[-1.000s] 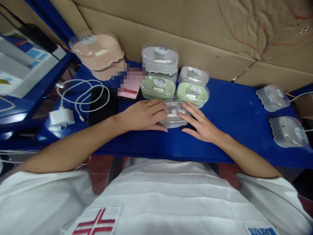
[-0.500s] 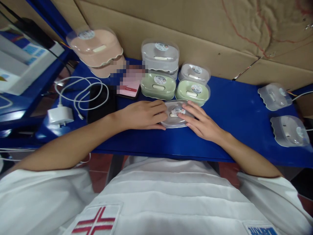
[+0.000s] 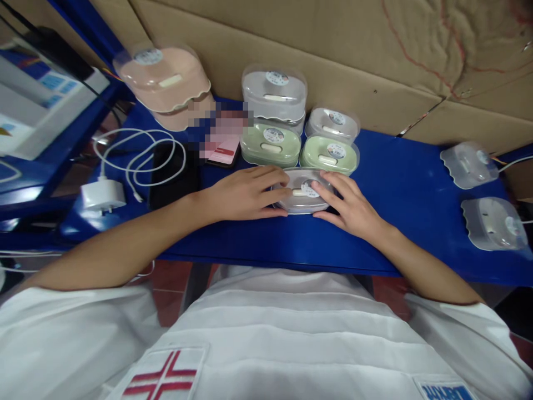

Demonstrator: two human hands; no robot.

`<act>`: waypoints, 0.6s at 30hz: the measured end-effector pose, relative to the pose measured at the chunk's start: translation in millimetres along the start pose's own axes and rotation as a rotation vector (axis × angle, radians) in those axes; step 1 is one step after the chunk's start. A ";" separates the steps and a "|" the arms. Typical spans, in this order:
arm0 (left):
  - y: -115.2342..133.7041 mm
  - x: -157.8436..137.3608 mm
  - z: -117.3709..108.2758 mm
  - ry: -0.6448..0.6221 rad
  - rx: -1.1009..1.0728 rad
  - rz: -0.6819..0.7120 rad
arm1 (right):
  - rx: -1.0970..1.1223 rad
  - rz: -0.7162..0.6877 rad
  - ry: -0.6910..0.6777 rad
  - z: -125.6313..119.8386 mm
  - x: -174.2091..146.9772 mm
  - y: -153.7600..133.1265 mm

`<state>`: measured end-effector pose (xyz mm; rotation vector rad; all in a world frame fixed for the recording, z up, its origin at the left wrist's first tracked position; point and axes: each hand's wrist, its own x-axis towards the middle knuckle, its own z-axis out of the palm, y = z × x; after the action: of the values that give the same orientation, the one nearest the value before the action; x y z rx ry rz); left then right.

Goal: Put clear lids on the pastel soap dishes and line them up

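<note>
Around a lidded box sit both of the person's hands: the left hand grasps its left end, fingers bent over the clear cover and thumb along the near lower edge, while the right hand holds its right end with fingers spread, one on the round label, thumb by the near edge. How firmly either presses, I cannot tell. The lidded box, grey under its cover, lies flat on the blue table. Just behind it stand a larger green box on the left and a smaller green box on the right; farther behind it are a large grey box and a small grey box. To its left and rear lies a phone, its screen partly blurred out, with stacked peach boxes farther off. Well left of it rests a white charger with a looped cable. Well to its right are two grey boxes, one nearer and one farther.
</note>
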<state>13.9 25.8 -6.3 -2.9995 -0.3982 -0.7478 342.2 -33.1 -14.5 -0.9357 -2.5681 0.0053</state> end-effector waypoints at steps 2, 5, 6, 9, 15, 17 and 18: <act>0.3 0.2 0.8 -0.010 -0.005 -0.016 | 0.005 0.019 -0.008 0.6 0.6 -1.8; 0.7 1.1 1.1 -0.015 -0.021 -0.031 | 0.058 0.028 -0.021 0.6 0.2 -1.6; 0.9 1.5 0.7 -0.008 -0.029 -0.028 | 0.081 0.029 -0.025 0.1 -0.2 -0.5; 2.3 2.3 -2.5 0.019 -0.058 0.007 | 0.126 0.039 -0.029 -3.9 -1.0 3.6; 1.0 2.5 -11.7 0.052 0.072 -0.275 | 0.174 0.124 -0.138 -35.9 1.2 -2.5; -2.5 3.0 -15.0 0.093 0.124 -0.459 | 0.167 0.181 -0.224 -54.1 -4.9 -5.3; -4.4 3.4 -16.6 0.108 0.142 -0.526 | 0.159 0.220 -0.262 -63.2 -10.9 -4.6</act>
<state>8.1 29.4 9.7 -2.7192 -1.2031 -0.8544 370.6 -51.7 40.1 -1.2187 -2.6319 0.4136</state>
